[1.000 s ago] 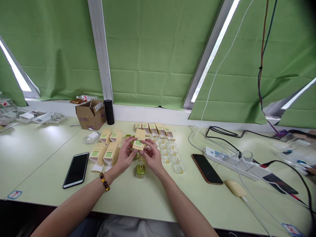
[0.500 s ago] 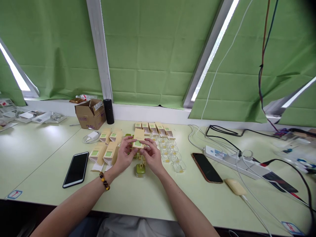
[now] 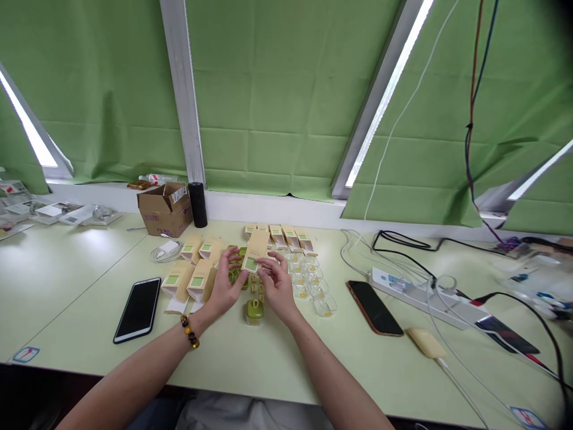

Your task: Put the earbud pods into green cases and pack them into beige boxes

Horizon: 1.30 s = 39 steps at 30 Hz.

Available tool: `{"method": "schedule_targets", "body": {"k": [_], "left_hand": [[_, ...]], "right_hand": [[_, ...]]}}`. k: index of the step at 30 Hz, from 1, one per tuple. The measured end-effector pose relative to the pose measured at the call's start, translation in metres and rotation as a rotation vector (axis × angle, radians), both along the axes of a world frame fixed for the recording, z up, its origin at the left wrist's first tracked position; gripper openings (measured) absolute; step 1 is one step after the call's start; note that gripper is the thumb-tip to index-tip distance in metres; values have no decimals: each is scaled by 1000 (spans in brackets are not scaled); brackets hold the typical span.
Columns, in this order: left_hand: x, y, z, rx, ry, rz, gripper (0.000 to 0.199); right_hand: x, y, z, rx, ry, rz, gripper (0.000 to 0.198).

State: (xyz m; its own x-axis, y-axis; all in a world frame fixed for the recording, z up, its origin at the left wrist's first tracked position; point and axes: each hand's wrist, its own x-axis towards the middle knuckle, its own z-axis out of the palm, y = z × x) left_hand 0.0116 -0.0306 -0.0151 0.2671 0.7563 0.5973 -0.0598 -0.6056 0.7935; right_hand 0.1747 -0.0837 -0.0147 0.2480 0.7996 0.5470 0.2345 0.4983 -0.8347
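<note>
A small cream cardboard box with a green square window is held up, tilted, in front of me. My right hand grips its lower right side between thumb and fingers. My left hand is spread at the lower left, its thumb tip by the corner; contact is unclear. Below the hands stands a small clear container with a green lid and a yellow loop on top. Small yellow pieces and green lids lie behind, partly hidden. Clear cups with yellow bits stand right of my right hand.
Several similar boxes stand at left and in a back row. Phones lie left and right. A power strip with cables is at right. A carton and a black cylinder stand at the back.
The cardboard box has tilted and shifted slightly right, showing more of its length. My left fingers have come off its upper left side and spread. My right hand keeps hold.
</note>
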Motion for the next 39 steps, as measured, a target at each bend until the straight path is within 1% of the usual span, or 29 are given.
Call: {"method": "schedule_targets", "body": {"k": [3,6,10,13,15,17,19,22,25,27,28,29,32,33,34,36,39], "left_hand": [[1,1,-1,51,18,73,62],[3,1,-3,87,32,92,61],[4,0,-6,81,12,135,61],[2,3,-8,76,-6,154,56],[0,8,-8,76,-29,144,55],[-2,14,-8,55,-51,123,57],[-5,22,-7,17,-72,99,59],[-10,34,-6,-56,-104,25,64],[-17,43,1,-150,-132,-90,69],[-23,47,11,-218,-129,-169,70],[-27,48,17,-240,-106,-222,67],[-31,49,24,-241,-85,-267,63],[-43,51,43,-207,8,-372,54],[-46,51,48,-194,44,-389,52],[-50,52,53,-182,83,-403,51],[-55,52,58,-168,163,-430,51],[-59,52,62,-177,283,-509,54]], "right_hand": [[-2,-3,-4,75,-242,-115,20],[-5,-3,-12,177,-413,-196,25],[-7,-1,-20,263,-504,-188,33],[-6,-3,-17,294,-500,-165,45],[-4,-5,-11,261,-482,-144,51],[1,-8,-2,189,-469,-155,51],[8,-9,9,99,-477,-200,42],[19,-13,27,-57,-554,-203,26],[25,-21,44,-180,-690,-160,15],[25,-30,50,-215,-791,-103,11],[24,-35,50,-219,-840,-62,12],[23,-40,48,-217,-885,-14,18],[18,-53,32,-208,-997,70,48],[17,-55,26,-209,-1029,86,54],[17,-57,20,-214,-1046,96,54],[18,-58,12,-228,-1056,101,47],[26,-56,10,-259,-1057,106,43]]}}
